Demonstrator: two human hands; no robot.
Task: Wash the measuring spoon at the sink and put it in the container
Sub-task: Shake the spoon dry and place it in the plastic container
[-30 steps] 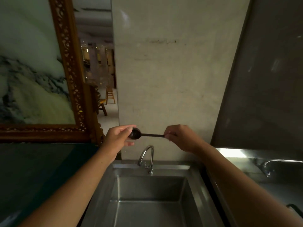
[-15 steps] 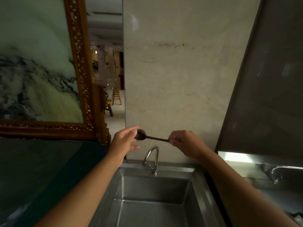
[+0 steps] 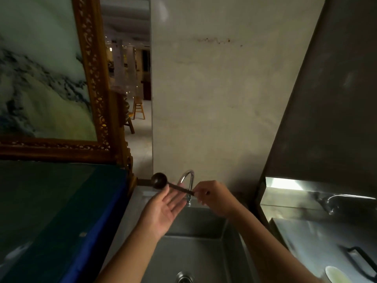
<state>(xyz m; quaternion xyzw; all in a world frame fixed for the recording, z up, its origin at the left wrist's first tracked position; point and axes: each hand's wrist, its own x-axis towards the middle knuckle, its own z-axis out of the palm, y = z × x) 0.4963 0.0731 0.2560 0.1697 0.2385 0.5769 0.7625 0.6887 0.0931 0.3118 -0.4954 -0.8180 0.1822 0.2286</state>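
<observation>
From the head camera you hold one dark, round-bowled measuring spoon (image 3: 160,180) over the stainless steel sink (image 3: 195,256). Your right hand (image 3: 216,198) pinches the end of its thin handle, fingers pressed together. Your left hand (image 3: 163,211) lies palm up beneath the handle, fingers spread and holding nothing. One curved chrome tap (image 3: 188,178) stands behind the spoon; a second tap (image 3: 334,201) serves the right-hand basin.
</observation>
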